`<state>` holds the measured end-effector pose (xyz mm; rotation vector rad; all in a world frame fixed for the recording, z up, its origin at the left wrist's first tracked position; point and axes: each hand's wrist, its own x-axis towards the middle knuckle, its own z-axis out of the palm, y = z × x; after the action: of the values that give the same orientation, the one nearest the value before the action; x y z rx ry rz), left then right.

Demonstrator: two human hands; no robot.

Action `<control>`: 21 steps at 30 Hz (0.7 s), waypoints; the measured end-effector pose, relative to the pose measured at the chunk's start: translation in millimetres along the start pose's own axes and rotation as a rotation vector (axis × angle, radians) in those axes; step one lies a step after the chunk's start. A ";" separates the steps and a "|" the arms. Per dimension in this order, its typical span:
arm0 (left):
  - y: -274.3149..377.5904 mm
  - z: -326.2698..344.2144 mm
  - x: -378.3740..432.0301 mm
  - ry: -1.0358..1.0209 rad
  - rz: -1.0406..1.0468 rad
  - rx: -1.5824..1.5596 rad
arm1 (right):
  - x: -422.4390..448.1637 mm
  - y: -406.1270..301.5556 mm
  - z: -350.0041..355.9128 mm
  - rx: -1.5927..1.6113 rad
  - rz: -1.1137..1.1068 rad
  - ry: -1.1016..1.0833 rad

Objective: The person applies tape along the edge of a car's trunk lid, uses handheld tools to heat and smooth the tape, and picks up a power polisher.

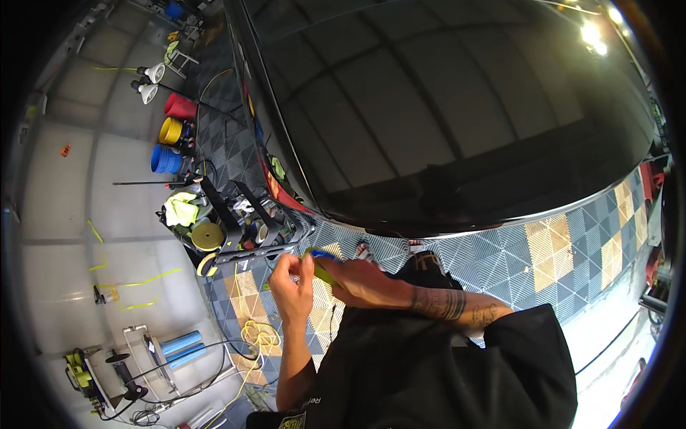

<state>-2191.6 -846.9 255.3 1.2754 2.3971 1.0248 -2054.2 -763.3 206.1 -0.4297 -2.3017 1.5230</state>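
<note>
My right hand is closed around a roll of yellow-green tape with a blue part at its top. Close to its left, my left hand has thumb and index finger brought together at the roll's edge; whether tape is pinched between them cannot be told. Both hands are in front of my body, just short of the rear of a glossy black car. A red tail light shows at the car's left corner.
A black cart with a yellow-green cloth and polishing pads stands left of the car. Beyond it are blue, yellow and red buckets and a work light. A yellow cord lies coiled on the tiled floor.
</note>
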 end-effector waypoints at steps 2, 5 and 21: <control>1.2 8.7 22.4 0.084 0.031 -0.062 | 7.0 5.7 -0.8 -0.100 0.079 -0.107; 9.1 14.4 52.4 0.087 0.142 -0.138 | 10.4 -0.5 -7.3 -0.163 0.127 -0.273; 23.9 31.7 143.2 0.131 -0.023 -0.247 | 8.9 19.6 -3.2 -0.036 0.080 -0.254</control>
<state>-2245.1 -708.6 264.3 1.1241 2.2810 1.3868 -2059.6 -749.5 190.2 -0.3588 -2.5352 1.6609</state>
